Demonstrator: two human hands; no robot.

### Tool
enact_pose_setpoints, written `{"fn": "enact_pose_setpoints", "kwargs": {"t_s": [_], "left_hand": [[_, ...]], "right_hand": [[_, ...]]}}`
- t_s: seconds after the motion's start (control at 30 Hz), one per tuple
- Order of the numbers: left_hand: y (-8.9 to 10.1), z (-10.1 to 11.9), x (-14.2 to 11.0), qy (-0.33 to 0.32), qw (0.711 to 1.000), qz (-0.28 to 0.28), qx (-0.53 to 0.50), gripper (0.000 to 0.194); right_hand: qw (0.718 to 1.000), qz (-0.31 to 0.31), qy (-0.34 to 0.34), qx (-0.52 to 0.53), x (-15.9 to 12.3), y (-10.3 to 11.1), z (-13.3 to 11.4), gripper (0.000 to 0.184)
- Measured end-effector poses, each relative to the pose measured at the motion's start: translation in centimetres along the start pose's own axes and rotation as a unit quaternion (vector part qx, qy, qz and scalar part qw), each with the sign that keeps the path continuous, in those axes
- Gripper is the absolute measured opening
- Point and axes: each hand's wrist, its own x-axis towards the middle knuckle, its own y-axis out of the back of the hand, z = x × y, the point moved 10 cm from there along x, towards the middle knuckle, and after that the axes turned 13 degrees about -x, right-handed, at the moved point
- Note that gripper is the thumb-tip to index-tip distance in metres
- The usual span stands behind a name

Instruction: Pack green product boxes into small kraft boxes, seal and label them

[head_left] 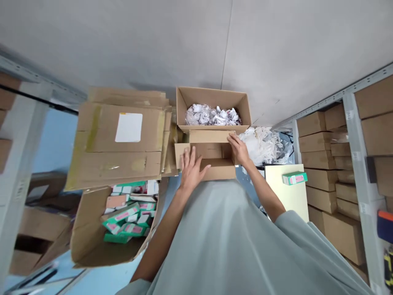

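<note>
- We have the small open carton (218, 172) right in front of us, between our two hands and close to our grey-green shirt (221, 229), its flaps folded outward.
- Our left hand (190, 169) lies on the carton's left flap with fingers spread and thumb toward the front, so that grip is released.
- Our right hand (240, 150) touches the right end, fingertips on the corner of the back flap; we cannot tell whether this grip pinches the cardboard.
- Just beyond, we see a larger box (211, 96) holding crumpled white wads (215, 116).
- To our left are stacked flattened cardboard sheets (101, 166), and below them a big carton (90, 229) of green-and-white packets (124, 217).
- To our right, white scraps (264, 145) lie near a pale yellow panel (284, 200) bearing one green packet (294, 178).
</note>
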Motion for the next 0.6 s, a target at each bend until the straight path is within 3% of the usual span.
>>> {"fn": "enact_pose_setpoints", "kwargs": {"t_s": [0.1,0.2,0.47,0.6], "left_hand": [[0.2,-1.8,0.2,0.038,0.999,0.014,0.001,0.056],[-0.2,-2.6,0.4,0.054,0.998,0.015,0.000,0.056],[-0.5,-3.7,1.2,0.067,0.998,-0.015,0.010,0.056],[-1.0,-3.4,2.5,0.039,0.997,-0.060,-0.001,0.066]], "right_hand": [[0.999,-0.015,0.010,-0.040,1.2,-1.3,0.1,0.037],[0.999,0.013,0.012,-0.034,1.1,-0.9,0.1,0.036],[0.996,0.059,-0.054,-0.026,0.9,-1.2,1.4,0.033],[0.988,0.095,-0.105,-0.052,2.0,1.6,1.1,0.037]]}}
